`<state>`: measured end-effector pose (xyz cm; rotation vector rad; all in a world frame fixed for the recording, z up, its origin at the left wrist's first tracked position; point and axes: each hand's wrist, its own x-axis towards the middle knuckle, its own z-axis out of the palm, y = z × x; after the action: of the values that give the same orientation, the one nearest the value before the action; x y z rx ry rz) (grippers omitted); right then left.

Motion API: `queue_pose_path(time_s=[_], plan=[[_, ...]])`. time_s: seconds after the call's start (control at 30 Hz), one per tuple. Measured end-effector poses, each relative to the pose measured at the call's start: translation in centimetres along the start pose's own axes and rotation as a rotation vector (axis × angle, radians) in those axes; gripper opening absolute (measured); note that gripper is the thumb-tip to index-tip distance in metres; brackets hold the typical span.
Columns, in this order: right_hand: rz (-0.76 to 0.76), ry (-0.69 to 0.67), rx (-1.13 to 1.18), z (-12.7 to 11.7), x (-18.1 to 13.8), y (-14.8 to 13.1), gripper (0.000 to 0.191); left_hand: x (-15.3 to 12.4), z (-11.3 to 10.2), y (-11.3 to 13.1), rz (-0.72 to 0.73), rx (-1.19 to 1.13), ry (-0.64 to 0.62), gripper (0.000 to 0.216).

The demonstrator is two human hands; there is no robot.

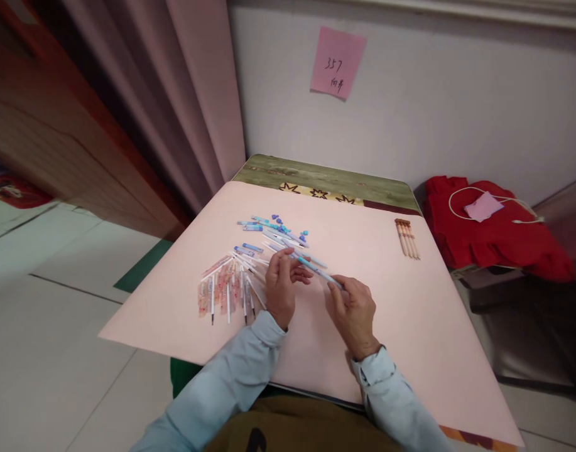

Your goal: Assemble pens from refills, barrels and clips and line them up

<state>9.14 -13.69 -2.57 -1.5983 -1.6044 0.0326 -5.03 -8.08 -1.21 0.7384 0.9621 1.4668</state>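
My left hand (282, 282) and my right hand (353, 311) together hold one thin white pen with a light blue grip (318, 271) just above a pink sheet (401, 314). Fingers of both hands are pinched on it, one hand at each end. Just beyond my left hand lies a loose heap of blue pen parts and caps (273, 231). To its left, white refills and patterned pen barrels (226, 285) are fanned out on the sheet.
A small bundle of tan pens (407, 237) lies at the sheet's far right. Under the sheet is a table with a green top (325, 176). A red cloth with a white cable (495, 232) sits to the right; a pink note (337, 61) hangs on the wall.
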Motion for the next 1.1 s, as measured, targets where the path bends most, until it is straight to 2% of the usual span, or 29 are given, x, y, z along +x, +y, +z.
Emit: queue_pose_path(time_s=[0.23, 0.63, 0.77, 0.83, 0.9, 0.93, 1.0, 1.1], plan=[[-0.006, 0.002, 0.016, 0.6, -0.2, 0.5, 0.019, -0.2, 0.1, -0.3, 0.124, 0.169, -0.037, 0.03], [-0.029, -0.042, 0.015, 0.8, 0.1, 0.6, 0.019, -0.3, 0.6, -0.8, 0.129, 0.277, -0.079, 0.026], [-0.025, -0.039, 0.022, 0.8, 0.1, 0.8, 0.019, 0.3, 0.2, -0.2, 0.072, 0.274, -0.053, 0.029], [-0.001, -0.016, 0.037, 0.8, 0.2, 0.9, 0.019, 1.6, 0.0, 1.1, 0.078, 0.287, 0.002, 0.035], [0.029, 0.011, 0.054, 0.8, 0.4, 0.9, 0.02, 3.8, 0.0, 2.7, 0.207, 0.373, 0.053, 0.041], [0.04, 0.023, 0.063, 0.9, 0.5, 0.9, 0.021, 5.2, 0.1, 3.3, 0.277, 0.465, 0.049, 0.036], [0.057, 0.03, 0.087, 1.0, 0.6, 1.0, 0.022, 8.1, 0.7, 4.1, 0.361, 0.699, -0.047, 0.025], [0.1, 0.036, 0.137, 1.3, 0.8, 1.1, 0.023, 12.0, 2.1, 3.5, 0.368, 1.105, -0.266, 0.017]])
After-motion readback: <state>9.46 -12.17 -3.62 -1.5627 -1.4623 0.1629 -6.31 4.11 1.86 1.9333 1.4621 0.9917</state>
